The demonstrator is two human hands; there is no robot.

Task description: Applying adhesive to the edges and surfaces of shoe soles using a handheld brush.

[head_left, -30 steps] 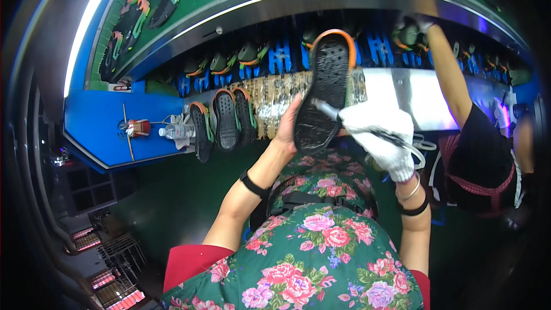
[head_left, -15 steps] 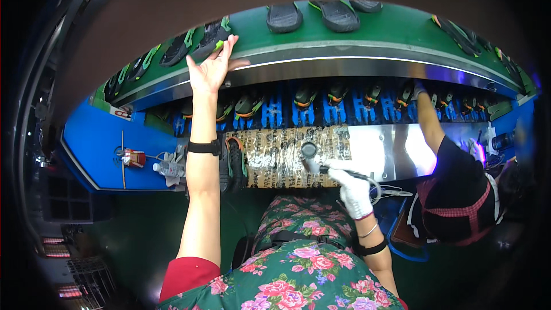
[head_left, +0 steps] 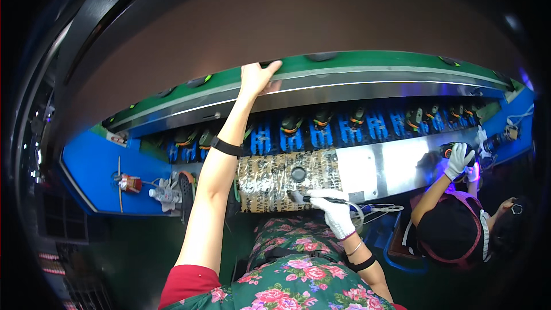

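My left hand (head_left: 258, 79), bare, reaches up to the green upper belt (head_left: 229, 76). Its thumb sticks out to the right; the fingertips pass out of sight under the brown panel, so whether they grip anything is hidden. In a white glove, my right hand (head_left: 336, 209) is closed around the dark handle of a brush (head_left: 298, 197), its pale tip pointing left over the bench. A small round dark cup (head_left: 298, 174) sits just beyond the brush on a taped, patterned cover (head_left: 261, 181). Beside my left forearm lies a dark shoe sole (head_left: 185, 192) with an orange edge, partly covered.
Shoes on blue holders (head_left: 291, 132) line the lower conveyor. The brown panel (head_left: 275, 17) overhangs the upper belt. A co-worker's gloved hand (head_left: 457, 161) holds a dark shoe at right. A plastic bottle (head_left: 163, 194) lies left; a loose cable (head_left: 379, 211) trails near my right hand.
My left hand has moved right along the upper belt. The view has shifted, hiding most of the soles up there. The co-worker's hand has come back from the lower conveyor with a shoe.
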